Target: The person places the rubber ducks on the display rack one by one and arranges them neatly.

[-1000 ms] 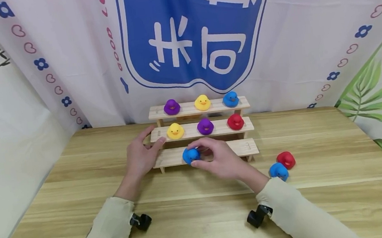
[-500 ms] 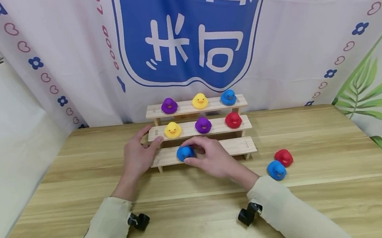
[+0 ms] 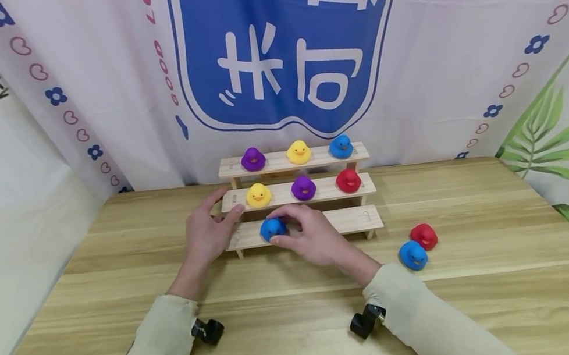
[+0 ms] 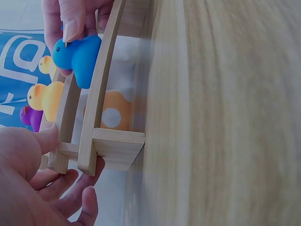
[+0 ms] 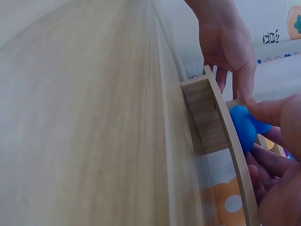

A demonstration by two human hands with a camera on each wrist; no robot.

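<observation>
A three-tier wooden display stand [image 3: 348,220] stands at the back of the table. My left hand [image 3: 208,233] holds its left end, the thumb on the middle tier and the fingers round the end, as the left wrist view shows. My right hand [image 3: 312,236] pinches a blue rubber duck [image 3: 270,229] between thumb and fingers at the left part of the bottom tier. In the left wrist view this blue duck [image 4: 84,59] sits upright against the board. Above it, the middle tier bears a yellow duck [image 3: 258,195], a purple duck [image 3: 304,188] and a red duck [image 3: 349,180].
On the top tier are a purple duck [image 3: 253,159], a yellow duck [image 3: 299,152] and a blue duck [image 3: 341,147]. Right of the stand, a red duck [image 3: 424,237] and another blue duck [image 3: 413,255] lie on the wooden table [image 3: 291,329]. A printed curtain [image 3: 435,66] hangs behind.
My right hand has moved a little left along the bottom tier with the blue rubber duck. The left hand keeps its hold on the stand.
</observation>
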